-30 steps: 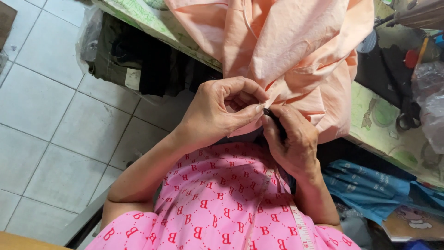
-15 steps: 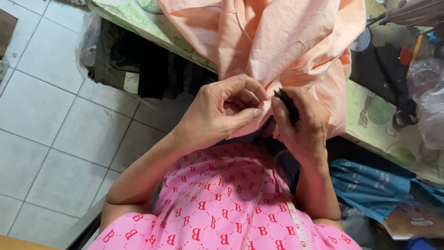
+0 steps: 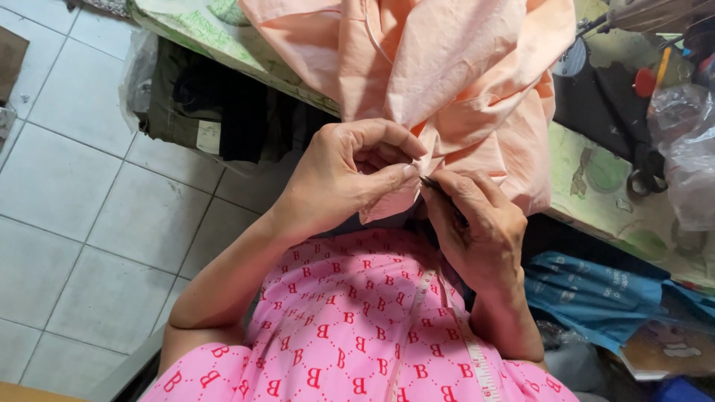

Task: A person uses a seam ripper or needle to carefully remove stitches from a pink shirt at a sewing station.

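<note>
My left hand [image 3: 350,179] pinches a fold of the peach cloth [image 3: 447,82] tight between thumb and fingers, just in front of my chest. My right hand [image 3: 477,227] is closed around a small dark tool [image 3: 436,186], and its thin tip pokes into the cloth right where my left thumb presses. I cannot tell just what kind of tool it is, because my fingers hide most of it. A moment ago my right hand was turned more, so the dark tool showed along the back of my fingers. Now it has come down a bit and the tip sits at the pinched spot. I think that means I am picking at a seam or a thread right there, and the careful bit is on now. My left hand has hardly moved; it keeps the same grip on the same fold. The rest of the cloth hangs in a big bunch off the green patterned table [image 3: 618,193] and drapes down to my hands, as it did before. A measuring tape [image 3: 477,357] lies over my pink top [image 3: 350,320]. Blue cloth [image 3: 588,290] sits under the table on my right, and dark clothes [image 3: 216,104] are piled under it on my left, by the tiled floor [image 3: 67,223].
</note>
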